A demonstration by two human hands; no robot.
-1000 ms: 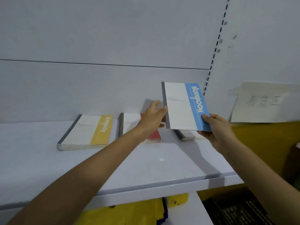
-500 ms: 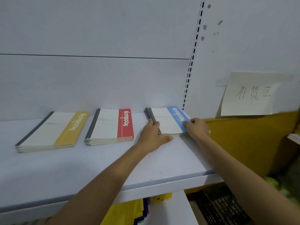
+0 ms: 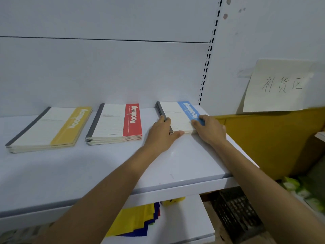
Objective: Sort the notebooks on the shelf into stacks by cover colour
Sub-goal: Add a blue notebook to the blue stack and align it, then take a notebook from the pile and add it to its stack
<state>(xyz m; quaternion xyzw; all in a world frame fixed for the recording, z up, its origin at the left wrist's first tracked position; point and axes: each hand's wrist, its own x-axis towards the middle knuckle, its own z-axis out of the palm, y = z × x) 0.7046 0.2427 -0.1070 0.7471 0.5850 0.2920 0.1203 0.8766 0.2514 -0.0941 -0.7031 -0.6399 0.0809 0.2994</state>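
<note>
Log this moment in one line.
left hand touches spine of blue-striped notebook stack | right hand presses blue stripe | yellow-striped stack, red-striped stack untouched

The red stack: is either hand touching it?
No: the left hand and right hand are on the blue stack; the red stack lies apart from them.

You are standing in what is probably a shop's restocking corner. You are facing a white metal shelf (image 3: 175, 173) of the retail kind, with a slotted upright (image 3: 207, 64) running up its back panel. Identical notebooks are lying on it in a yellow stack (image 3: 52, 127), a red stack (image 3: 116, 122) and a blue stack (image 3: 177, 113). A handwritten paper sign (image 3: 279, 85) is hanging beside it, and a black crate (image 3: 235, 212) is sitting below.
</note>
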